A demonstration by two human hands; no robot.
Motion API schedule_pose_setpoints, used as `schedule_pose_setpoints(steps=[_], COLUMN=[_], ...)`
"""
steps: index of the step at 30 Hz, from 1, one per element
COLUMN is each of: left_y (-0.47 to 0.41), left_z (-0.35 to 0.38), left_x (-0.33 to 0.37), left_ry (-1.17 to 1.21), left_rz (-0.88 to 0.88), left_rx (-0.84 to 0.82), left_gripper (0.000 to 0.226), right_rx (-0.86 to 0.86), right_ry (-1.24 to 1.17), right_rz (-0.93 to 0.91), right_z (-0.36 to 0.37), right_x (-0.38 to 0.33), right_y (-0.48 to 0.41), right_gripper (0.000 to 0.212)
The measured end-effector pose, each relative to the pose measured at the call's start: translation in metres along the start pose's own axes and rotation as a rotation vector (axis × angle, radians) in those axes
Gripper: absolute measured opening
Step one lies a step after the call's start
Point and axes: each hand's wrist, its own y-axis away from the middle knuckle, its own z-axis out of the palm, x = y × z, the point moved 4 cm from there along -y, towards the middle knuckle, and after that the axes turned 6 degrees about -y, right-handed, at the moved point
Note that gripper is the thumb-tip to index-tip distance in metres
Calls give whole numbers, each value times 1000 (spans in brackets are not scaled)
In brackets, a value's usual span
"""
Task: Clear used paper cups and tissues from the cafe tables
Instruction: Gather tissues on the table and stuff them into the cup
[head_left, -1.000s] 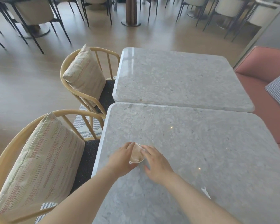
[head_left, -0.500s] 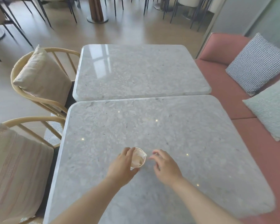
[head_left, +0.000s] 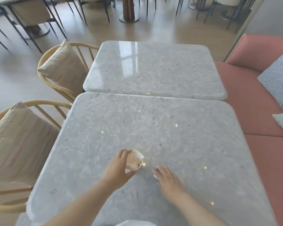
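Left hand: your left hand curls its fingers and thumb round the small tan paper cup, probably to steady it for a lift.
Cup: it stands upright on the grey marble-patterned table, toward your edge. A crumpled white tissue is stuffed inside, so both can go in one carry.
Right hand: your right hand lies with its fingers straight on the tabletop beside the cup, not touching it. Whether the pale speck at its fingertips is a scrap, you cannot tell.
Edges: the curved wooden chairs crowd the left edge, and the pink bench runs along the right.
Room: nothing hangs over the cup, so lift straight up and draw it toward you.
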Motion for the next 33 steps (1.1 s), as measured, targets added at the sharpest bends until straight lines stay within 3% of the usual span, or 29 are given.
schedule_pose_setpoints(steps=[5, 8, 11, 13, 19, 23, 29, 33], left_y=[4, 8, 8, 8, 5, 7, 16, 22], left_z=[3, 7, 7, 8, 1, -4, -1, 1], left_x=[6, 8, 8, 8, 6, -5, -8, -7], left_ry=[-7, -8, 6, 21, -38, -124, -169, -178], left_rz=[-72, -106, -120, -119, -42, -22, 22, 5], left_rx=[26, 23, 31, 32, 1, -37, -13, -4], left_gripper=[71, 72, 73, 74, 80, 96, 69, 62], right_rx=[43, 206, 391, 428, 242, 284, 115, 62], right_ry=[-160, -399, -551, -589, -442, -369, -75, -74], right_rz=[21, 50, -104, -214, -271, -361, -430, -335], right_z=[-15, -44, -82, -96, -86, -86, -68, -62], right_x=[16, 11, -19, -42, -66, -61, -59, -60], right_y=[-1, -8, -19, -23, -32, -23, -22, -29], right_gripper=[26, 19, 16, 16, 29, 35, 36, 26])
